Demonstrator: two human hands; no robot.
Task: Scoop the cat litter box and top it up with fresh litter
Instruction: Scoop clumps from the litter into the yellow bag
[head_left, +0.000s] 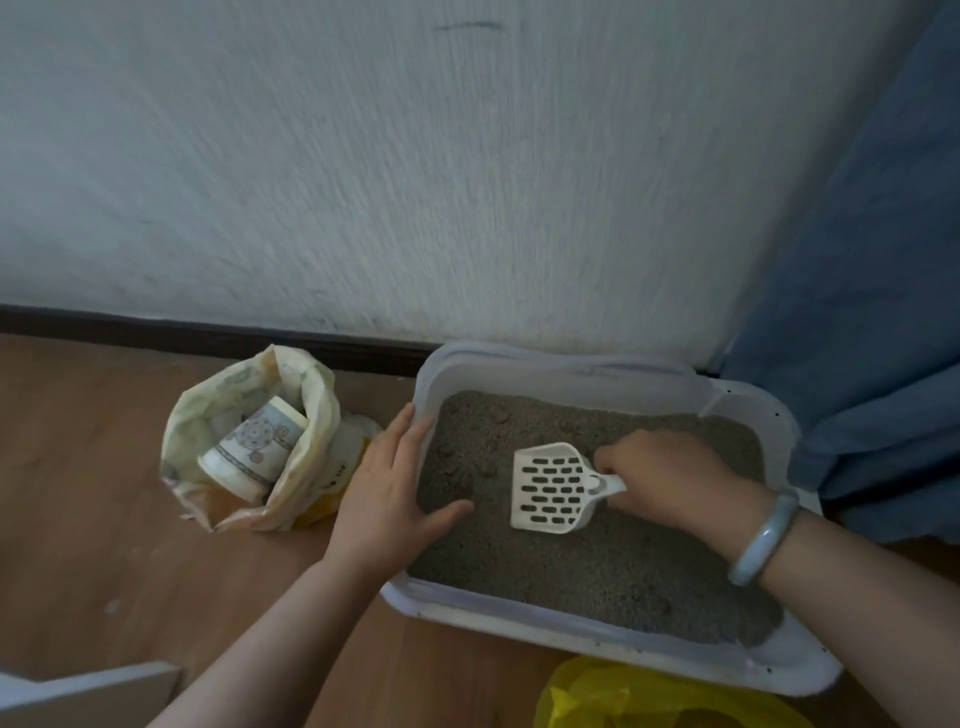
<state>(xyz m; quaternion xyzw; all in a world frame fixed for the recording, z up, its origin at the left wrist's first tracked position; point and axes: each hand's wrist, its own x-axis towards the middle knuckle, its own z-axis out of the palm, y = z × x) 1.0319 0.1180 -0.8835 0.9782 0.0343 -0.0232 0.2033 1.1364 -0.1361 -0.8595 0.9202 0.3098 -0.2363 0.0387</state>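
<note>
A white litter box (587, 374) stands on the wooden floor against the wall, filled with grey litter (597, 566). My right hand (670, 475) grips the handle of a white slotted scoop (550, 486), whose blade lies on the litter near the box's middle. My left hand (387, 486) rests on the box's left rim with straight fingers, the thumb reaching inward over the litter. A rolled-down cream litter bag (306, 426) stands left of the box with a patterned paper cup (254, 447) lying inside it.
A yellow plastic bag (654, 696) lies on the floor just in front of the box. A blue curtain (872, 312) hangs at the right, touching the box's far corner. A pale board edge (88, 691) shows at the bottom left. Dark skirting runs along the wall.
</note>
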